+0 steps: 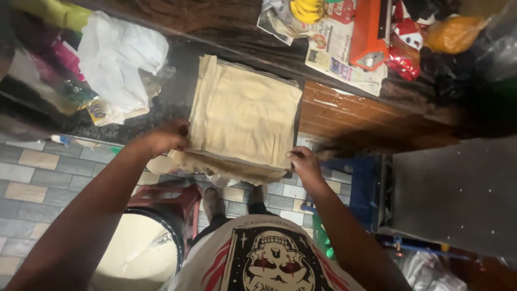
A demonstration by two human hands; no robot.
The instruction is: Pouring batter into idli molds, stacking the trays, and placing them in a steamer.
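Observation:
A stack of folded beige cloth pieces [242,113] lies on a dark counter [177,91], its near edge hanging over the counter's front. My left hand [164,137] grips the stack's lower left corner. My right hand [304,164] pinches the lower right corner, fingers curled on the cloth edge. Both arms reach forward from below.
A white plastic bag [121,56] sits left of the cloth. Newspapers [334,48], an orange box [369,35] and snack packets lie at the back right. A brown wooden panel [355,116], a blue stool [358,186], a grey flat surface [452,194] and a round bin [142,248] stand nearby on the tiled floor.

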